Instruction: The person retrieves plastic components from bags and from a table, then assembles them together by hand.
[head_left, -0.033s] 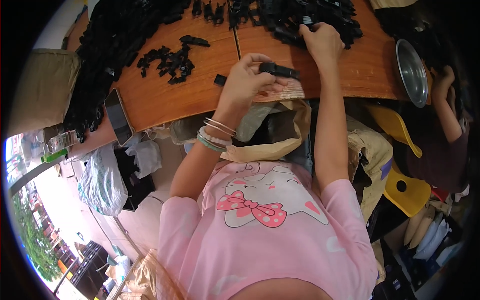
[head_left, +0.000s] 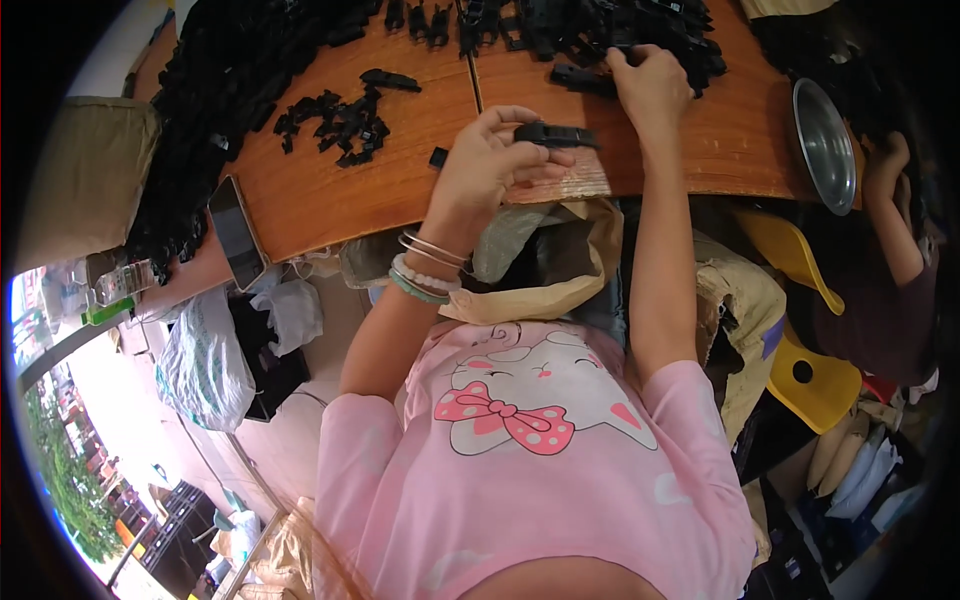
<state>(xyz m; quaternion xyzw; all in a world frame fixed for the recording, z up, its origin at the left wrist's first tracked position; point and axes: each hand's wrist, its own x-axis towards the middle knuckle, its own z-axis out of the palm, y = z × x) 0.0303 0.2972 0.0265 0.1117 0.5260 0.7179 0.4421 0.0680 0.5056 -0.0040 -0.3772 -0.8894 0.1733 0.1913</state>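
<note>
Phone (head_left: 236,232): dark, blank rectangular screen, flat at the wooden table's (head_left: 400,190) near left edge. White plastic bag (head_left: 203,358): below that edge, on the floor

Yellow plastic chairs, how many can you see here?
2: one yellow plastic chair beside the wooden table edge at right, another yellow plastic chair just below it. Clutter may hide more.

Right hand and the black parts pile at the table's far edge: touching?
Touching. The head view shows the right hand lying on the black parts pile, fingertips among the pieces. The left hand holds a separate black part.
</note>
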